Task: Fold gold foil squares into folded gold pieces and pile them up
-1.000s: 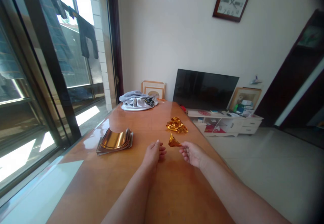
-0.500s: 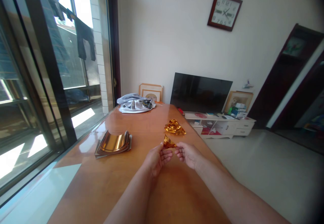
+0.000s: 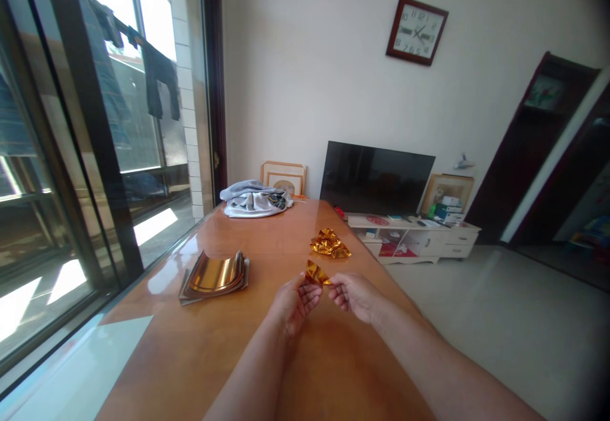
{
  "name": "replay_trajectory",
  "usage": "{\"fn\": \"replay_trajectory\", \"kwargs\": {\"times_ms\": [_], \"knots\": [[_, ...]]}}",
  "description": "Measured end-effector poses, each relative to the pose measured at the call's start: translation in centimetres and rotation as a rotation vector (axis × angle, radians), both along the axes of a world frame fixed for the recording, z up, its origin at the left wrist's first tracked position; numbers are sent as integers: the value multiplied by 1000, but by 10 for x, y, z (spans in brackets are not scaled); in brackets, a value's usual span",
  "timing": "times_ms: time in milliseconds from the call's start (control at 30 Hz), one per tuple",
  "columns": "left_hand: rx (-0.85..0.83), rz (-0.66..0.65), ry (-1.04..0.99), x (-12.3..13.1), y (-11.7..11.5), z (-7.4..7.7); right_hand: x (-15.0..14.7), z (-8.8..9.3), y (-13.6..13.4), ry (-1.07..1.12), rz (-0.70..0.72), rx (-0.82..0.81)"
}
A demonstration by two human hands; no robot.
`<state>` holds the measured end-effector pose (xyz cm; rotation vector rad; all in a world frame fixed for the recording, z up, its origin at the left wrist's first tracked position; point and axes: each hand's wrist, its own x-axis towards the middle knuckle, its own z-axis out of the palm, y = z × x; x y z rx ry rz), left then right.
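A folded piece of shiny gold foil [image 3: 316,273] is held between both hands above the wooden table [image 3: 214,357]. My left hand [image 3: 298,300] grips its left side between thumb and fingers, palm turned up. On its right side, my right hand [image 3: 352,293] pinches the edge with curled fingers. Just beyond the hands lies a small group of crumpled or folded gold foil pieces [image 3: 330,244]. To the left rests a curved stack of gold sheets [image 3: 216,273] on flatter sheets.
Grey cloth [image 3: 257,199] is heaped at the table's far end, near leaning picture frames [image 3: 284,176]. A television [image 3: 376,180] stands behind a low white cabinet [image 3: 429,243]. Glass windows [image 3: 136,91] run along the left.
The camera view has tilted slightly, shifting the scene down a little. The held foil's shape looks slightly different, its peak lower and more to the left. Both hands keep their hold.
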<state>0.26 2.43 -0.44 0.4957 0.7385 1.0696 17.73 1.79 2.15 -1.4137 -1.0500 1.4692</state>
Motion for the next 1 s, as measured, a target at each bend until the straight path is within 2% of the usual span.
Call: {"fn": "replay_trajectory", "kwargs": {"times_ms": [133, 233, 333, 500, 667, 833, 1000], "knots": [[0, 107, 91, -3, 3, -5, 3, -6, 11, -65, 13, 34], [-8, 215, 155, -7, 7, -7, 3, -13, 28, -142, -44, 89], [-9, 261, 174, -12, 11, -8, 2, -20, 52, -250, -113, 161], [-28, 313, 199, -16, 16, -11, 4, -26, 94, -517, -246, 292], [-38, 346, 197, -17, 17, -13, 10, -25, 132, -800, -304, 383], [-46, 354, 196, -16, 16, -14, 13, -22, 159, -965, -325, 373], [-34, 349, 211, -15, 15, -15, 20, -21, 179, -1029, -321, 324]]}}
